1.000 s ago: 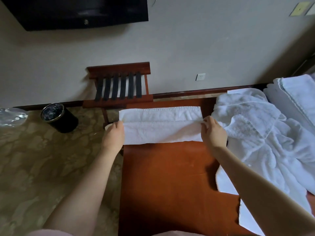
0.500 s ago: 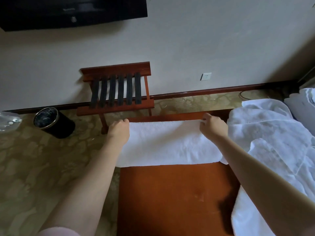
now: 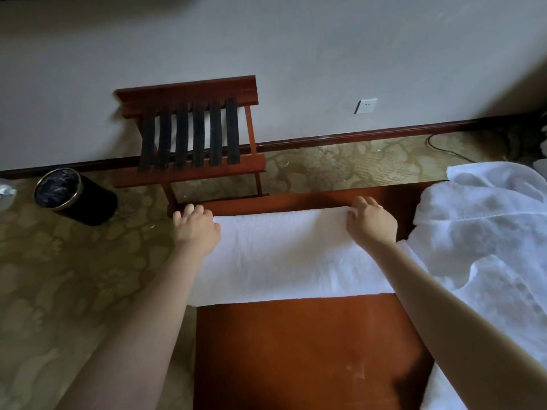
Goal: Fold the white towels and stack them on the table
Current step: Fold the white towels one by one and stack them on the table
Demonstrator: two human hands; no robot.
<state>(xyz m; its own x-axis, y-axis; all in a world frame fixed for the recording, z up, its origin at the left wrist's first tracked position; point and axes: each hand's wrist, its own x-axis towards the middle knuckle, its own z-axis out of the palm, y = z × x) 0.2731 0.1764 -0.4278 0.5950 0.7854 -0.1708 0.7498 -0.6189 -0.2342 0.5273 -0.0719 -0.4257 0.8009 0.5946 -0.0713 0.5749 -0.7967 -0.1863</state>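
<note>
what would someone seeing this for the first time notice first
The white towel lying flat across the far end of the reddish wooden table, with the left hand and right hand at its far corners. Next, the rumpled pile of white towels at the right, and the wooden luggage rack against the wall beyond.

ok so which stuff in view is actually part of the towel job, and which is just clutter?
Job: folded towel; left hand and right hand at its far corners; heap of white towels to the right; table.

Lying about: luggage rack, black bin, wall socket, cable on the floor.
</note>
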